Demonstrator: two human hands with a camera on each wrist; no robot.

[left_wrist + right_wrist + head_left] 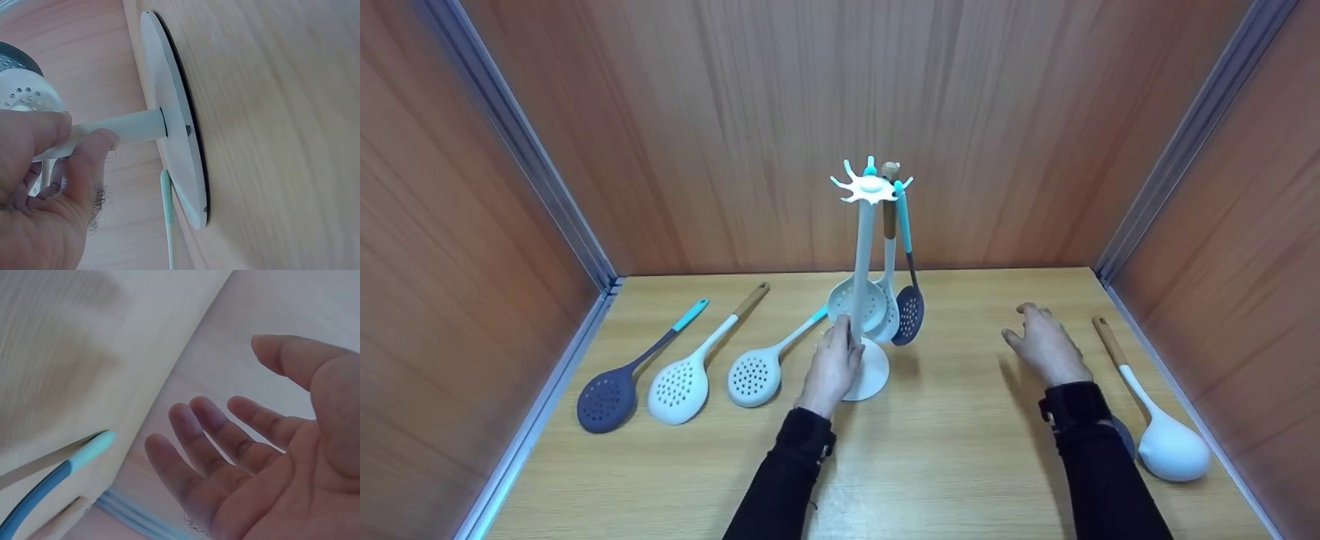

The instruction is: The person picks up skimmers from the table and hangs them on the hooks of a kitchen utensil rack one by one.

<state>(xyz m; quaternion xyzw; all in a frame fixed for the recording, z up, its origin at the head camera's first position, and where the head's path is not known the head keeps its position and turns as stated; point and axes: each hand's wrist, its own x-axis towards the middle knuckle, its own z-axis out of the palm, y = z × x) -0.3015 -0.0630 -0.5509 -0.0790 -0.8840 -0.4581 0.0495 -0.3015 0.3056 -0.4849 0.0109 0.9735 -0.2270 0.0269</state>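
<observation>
While left hand (831, 366) around white stand (863, 259), right hand (1047, 346) loose-fingered midair

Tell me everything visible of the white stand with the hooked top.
The white, plastic-looking utensil stand has a flat round base, a straight post and a ring of curved hooks on top. It is roughly upright at the pale wooden tabletop; whether its base lies fully flat is unclear. The person's left hand grips the post low. Three long-handled utensils, two white-headed and one dark, hang at its right and back; the left-side hooks are bare.
</observation>
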